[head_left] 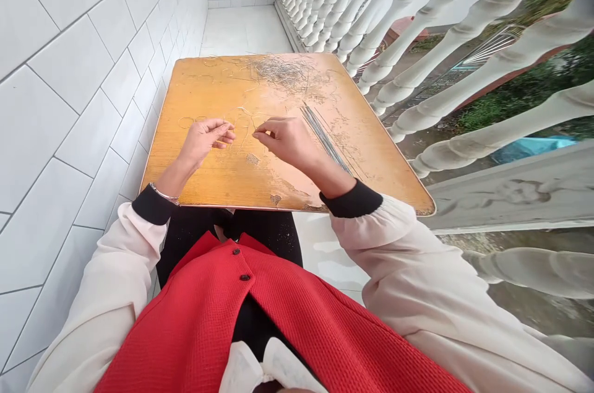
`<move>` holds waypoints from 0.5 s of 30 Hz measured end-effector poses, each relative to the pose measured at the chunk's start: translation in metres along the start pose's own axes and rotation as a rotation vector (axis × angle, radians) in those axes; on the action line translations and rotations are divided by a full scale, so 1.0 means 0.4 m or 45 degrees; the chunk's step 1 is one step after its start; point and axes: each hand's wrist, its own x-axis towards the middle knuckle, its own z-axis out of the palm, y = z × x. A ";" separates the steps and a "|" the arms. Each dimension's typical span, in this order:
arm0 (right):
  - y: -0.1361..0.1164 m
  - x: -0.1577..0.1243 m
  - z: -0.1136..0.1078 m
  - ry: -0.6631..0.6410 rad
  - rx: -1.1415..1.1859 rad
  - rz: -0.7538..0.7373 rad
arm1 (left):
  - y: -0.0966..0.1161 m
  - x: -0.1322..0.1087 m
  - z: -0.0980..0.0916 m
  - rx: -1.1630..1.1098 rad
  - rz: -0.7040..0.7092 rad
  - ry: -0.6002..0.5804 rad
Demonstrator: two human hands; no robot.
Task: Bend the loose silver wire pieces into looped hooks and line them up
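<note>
Both my hands are above the near half of a worn yellow wooden tabletop [199,90]. My left hand [208,136] has its thumb and index finger pinched together, the other fingers curled loosely. What it grips, if anything, is too fine to make out. My right hand [285,138] pinches a thin pale strand [245,111] that rises from the fingertips. A small gap separates the two hands. Fine loose strands lie on the wood around them. Right of my right hand is a row of thin grey rods [325,136], partly hidden by my forearm.
A tangled heap of thin grey wire-like strands [283,71] lies at the table's far edge. White tiled wall [93,83] runs along the left. A white baluster railing [445,15] borders the right side. The near table edge is chipped.
</note>
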 end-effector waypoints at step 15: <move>-0.116 -0.051 0.117 0.139 0.328 0.226 | -0.034 -0.032 0.087 -0.114 0.096 0.006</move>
